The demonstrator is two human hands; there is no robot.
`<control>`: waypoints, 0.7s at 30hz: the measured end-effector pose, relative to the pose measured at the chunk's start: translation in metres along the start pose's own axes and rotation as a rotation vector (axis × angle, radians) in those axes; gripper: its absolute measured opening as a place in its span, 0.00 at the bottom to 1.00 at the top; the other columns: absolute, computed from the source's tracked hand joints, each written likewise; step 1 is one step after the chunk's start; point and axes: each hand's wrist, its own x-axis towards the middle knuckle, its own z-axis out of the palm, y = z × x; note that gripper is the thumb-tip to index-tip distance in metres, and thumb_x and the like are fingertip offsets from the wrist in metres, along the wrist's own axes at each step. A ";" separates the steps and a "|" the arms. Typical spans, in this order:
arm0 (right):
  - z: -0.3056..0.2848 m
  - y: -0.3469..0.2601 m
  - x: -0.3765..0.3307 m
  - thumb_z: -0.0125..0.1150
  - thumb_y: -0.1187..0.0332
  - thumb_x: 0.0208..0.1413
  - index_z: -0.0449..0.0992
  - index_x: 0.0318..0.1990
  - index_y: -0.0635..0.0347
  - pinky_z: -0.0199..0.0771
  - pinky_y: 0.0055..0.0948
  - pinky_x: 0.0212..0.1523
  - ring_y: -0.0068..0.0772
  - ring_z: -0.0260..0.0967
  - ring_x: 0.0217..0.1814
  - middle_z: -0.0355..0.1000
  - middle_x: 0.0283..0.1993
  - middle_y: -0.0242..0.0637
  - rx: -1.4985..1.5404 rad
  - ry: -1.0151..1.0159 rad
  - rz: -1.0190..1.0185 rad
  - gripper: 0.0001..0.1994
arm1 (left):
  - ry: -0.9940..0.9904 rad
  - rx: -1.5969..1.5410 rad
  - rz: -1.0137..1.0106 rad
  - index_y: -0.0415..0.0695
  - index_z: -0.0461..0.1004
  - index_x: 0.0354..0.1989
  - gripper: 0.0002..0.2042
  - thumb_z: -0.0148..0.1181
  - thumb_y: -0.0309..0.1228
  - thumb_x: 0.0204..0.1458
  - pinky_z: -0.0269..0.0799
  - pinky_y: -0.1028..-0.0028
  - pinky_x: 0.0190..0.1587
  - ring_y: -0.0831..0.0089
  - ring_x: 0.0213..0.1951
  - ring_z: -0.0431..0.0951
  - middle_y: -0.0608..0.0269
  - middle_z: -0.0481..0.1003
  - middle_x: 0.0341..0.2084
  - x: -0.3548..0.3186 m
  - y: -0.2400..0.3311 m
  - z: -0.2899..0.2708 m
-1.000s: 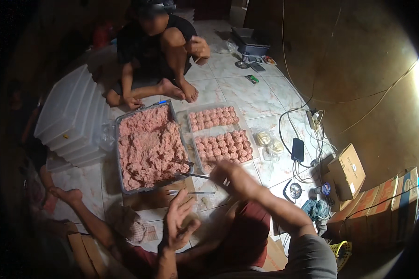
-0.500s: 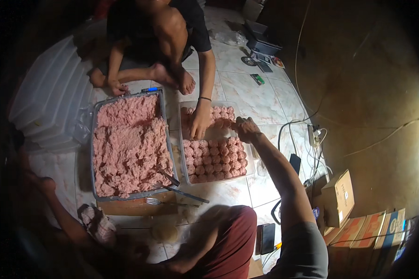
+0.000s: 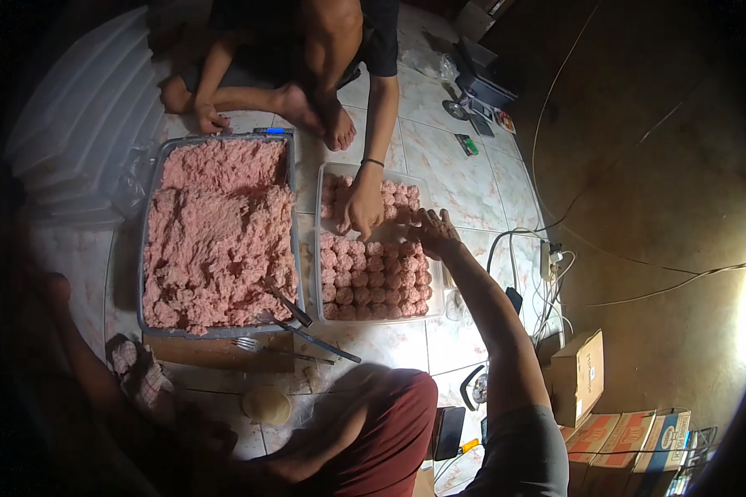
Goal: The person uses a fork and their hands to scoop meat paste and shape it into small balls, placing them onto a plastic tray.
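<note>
Fingers spread, my right hand (image 3: 437, 233) reaches over the right rim of a clear plastic box (image 3: 441, 305), and I make out nothing held in it. Rows of pink minced-meat balls (image 3: 377, 282) fill the box's near part, with more balls (image 3: 400, 199) at its far end and a gap between. A co-worker's hand (image 3: 363, 205) hangs over that gap, left of mine. To the left, a large grey tub (image 3: 143, 248) is heaped with pink minced meat (image 3: 220, 224). My left hand does not show.
Dark-handled utensils (image 3: 293, 308) lean on the tub's near right corner. A fork (image 3: 249, 344) lies on a brown board (image 3: 195, 352). Stacked clear boxes (image 3: 83, 124) stand at the far left, a checked cloth (image 3: 141, 369) nearer. Cables (image 3: 547, 261) and cartons (image 3: 609, 439) lie on the right.
My right hand's fingers, curled before, are now stretched apart above the box rim. The co-worker's hand is farther from the near rows. My view has shifted slightly.
</note>
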 end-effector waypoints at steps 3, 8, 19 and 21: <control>-0.013 0.010 -0.010 0.54 0.74 0.52 0.73 0.58 0.39 0.56 0.47 0.56 0.41 0.61 0.61 0.65 0.54 0.42 0.158 0.093 0.078 0.25 | 0.011 0.023 0.052 0.38 0.74 0.33 0.04 0.62 0.25 0.54 0.70 0.73 0.35 0.76 0.30 0.73 0.62 0.75 0.26 0.001 0.002 0.002; -0.038 -0.007 -0.052 0.57 0.67 0.55 0.77 0.44 0.53 0.60 0.46 0.42 0.46 0.68 0.44 0.70 0.41 0.42 0.472 0.681 0.077 0.10 | 0.084 0.031 0.244 0.38 0.74 0.31 0.04 0.62 0.25 0.54 0.69 0.73 0.34 0.76 0.29 0.72 0.62 0.74 0.25 -0.010 -0.003 0.006; -0.191 -0.247 -0.141 0.55 0.70 0.57 0.76 0.37 0.61 0.72 0.43 0.42 0.48 0.72 0.42 0.73 0.38 0.47 0.543 0.682 -0.313 0.06 | 0.069 0.852 0.993 0.43 0.73 0.47 0.17 0.63 0.36 0.50 0.66 0.58 0.57 0.54 0.55 0.71 0.51 0.74 0.49 0.004 -0.005 0.061; -0.189 -0.279 -0.125 0.54 0.67 0.58 0.76 0.36 0.60 0.73 0.41 0.44 0.48 0.73 0.43 0.74 0.41 0.50 0.330 0.632 -0.200 0.08 | 0.109 0.847 1.128 0.42 0.74 0.43 0.14 0.61 0.36 0.51 0.65 0.57 0.57 0.54 0.54 0.71 0.51 0.74 0.47 0.020 -0.028 0.063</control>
